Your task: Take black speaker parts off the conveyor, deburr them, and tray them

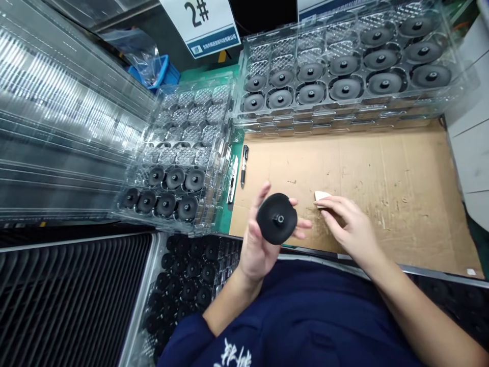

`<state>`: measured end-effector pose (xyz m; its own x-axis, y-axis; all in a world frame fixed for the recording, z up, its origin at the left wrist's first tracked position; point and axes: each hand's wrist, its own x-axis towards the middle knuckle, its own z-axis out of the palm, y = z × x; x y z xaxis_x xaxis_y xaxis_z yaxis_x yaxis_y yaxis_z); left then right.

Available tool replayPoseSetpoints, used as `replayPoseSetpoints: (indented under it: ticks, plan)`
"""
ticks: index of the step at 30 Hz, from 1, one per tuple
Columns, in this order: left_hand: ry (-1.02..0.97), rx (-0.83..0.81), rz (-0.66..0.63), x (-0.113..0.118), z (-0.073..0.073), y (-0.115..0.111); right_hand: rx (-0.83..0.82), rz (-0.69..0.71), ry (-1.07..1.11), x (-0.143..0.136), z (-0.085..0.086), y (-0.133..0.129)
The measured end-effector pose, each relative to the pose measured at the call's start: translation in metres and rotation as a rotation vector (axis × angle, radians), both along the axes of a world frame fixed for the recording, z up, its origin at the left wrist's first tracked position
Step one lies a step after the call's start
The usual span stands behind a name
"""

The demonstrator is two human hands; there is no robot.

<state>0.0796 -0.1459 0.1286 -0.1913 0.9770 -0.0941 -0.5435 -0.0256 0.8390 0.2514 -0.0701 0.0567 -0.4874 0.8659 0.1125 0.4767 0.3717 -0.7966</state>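
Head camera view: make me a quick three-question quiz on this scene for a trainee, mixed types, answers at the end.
1. What does the left hand hold?
a) a blue bin
b) a round black part
c) a printed sign

2. True or false: the pen lies beside the slim white tool.

3. Fill in the colour: the fingers of the right hand hold a small ____ piece over the cardboard.

Key: 1. b; 2. true; 3. white
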Motion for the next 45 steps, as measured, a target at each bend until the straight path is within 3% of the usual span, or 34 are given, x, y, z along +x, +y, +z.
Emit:
replayPoseSetpoints:
  ticks: [2,4,7,12,15,19,27,32,36,40,45]
  plan:
    - [0.471,0.177,0.087,-0.004,-0.008,0.001,-0.021,0.014,0.014,0.001,0.002,-0.001]
    - [0.873,0.318,0.086,-0.008,-0.015,0.002,-0.053,0.015,0.045,0.002,0.007,-0.001]
    - [1.125,0.369,0.007,-0.013,-0.02,0.005,-0.131,-0.02,0.132,0.003,0.023,-0.002]
    - [1.058,0.33,-0.032,-0.011,-0.017,0.006,-0.291,-0.091,0.429,0.003,0.053,-0.005]
    - [0.922,0.28,-0.07,-0.009,-0.017,0.005,-0.447,0.041,0.532,0.0,0.065,-0.004]
    - [0.739,0.15,-0.211,-0.01,-0.014,0.003,-0.706,0.248,0.516,-0.004,0.072,0.003]
    - [0.53,-0.058,-0.411,-0.015,-0.003,0.003,-1.063,0.405,0.605,-0.009,0.079,0.012]
    - [0.47,-0.084,-0.396,-0.013,-0.007,0.002,-1.043,0.337,0.566,-0.006,0.08,0.006]
    - [0.546,0.063,-0.281,-0.011,-0.011,0.004,-0.977,0.206,0.549,-0.002,0.077,0.001]
    - [0.731,0.242,-0.167,-0.012,-0.011,0.008,-0.786,0.14,0.579,0.003,0.074,-0.004]
    - [0.961,0.278,-0.081,-0.016,-0.001,0.01,-0.498,0.02,0.493,0.006,0.077,-0.008]
